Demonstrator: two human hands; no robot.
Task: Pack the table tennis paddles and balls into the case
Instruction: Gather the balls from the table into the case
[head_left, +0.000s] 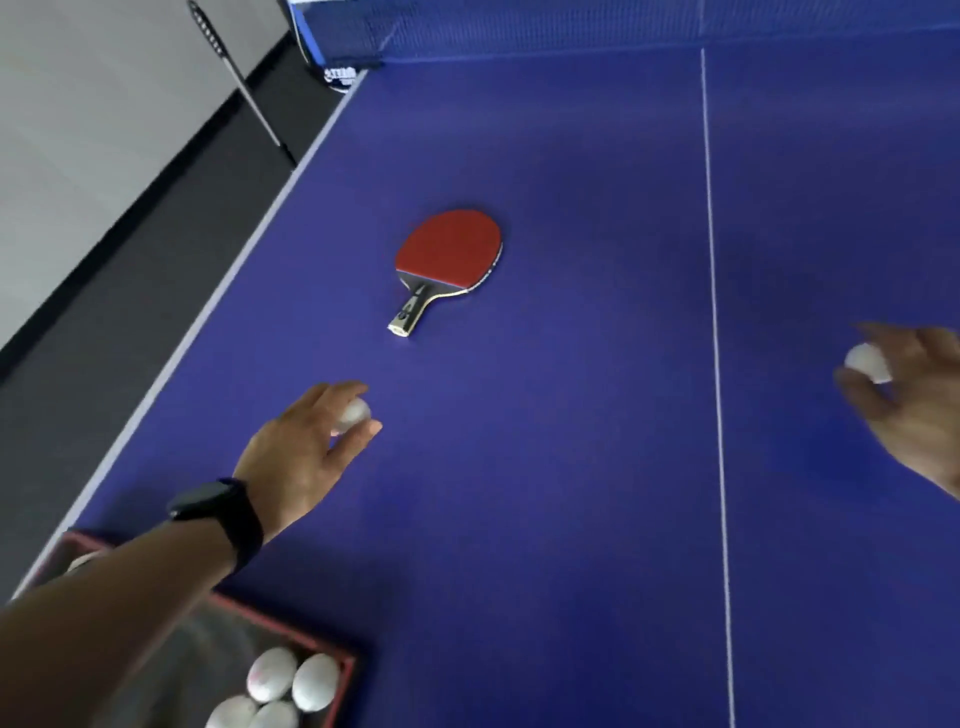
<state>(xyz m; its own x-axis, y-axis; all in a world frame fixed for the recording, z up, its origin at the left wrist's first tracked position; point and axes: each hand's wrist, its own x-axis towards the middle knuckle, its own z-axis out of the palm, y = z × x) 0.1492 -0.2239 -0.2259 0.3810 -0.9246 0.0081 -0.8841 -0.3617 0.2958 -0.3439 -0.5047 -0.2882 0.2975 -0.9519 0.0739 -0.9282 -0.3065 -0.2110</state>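
Note:
A red-faced paddle lies flat on the blue table, handle pointing toward me. My left hand, with a dark watch on the wrist, grips a white ball between thumb and fingers, below and left of the paddle. At the right edge my right hand holds another white ball. The red-rimmed case sits at the bottom left, partly hidden by my left forearm, with several white balls in its near corner.
The blue table has a white centre line running away from me. The net stretches across the top. The table's left edge drops to a dark floor, where a thin pole leans.

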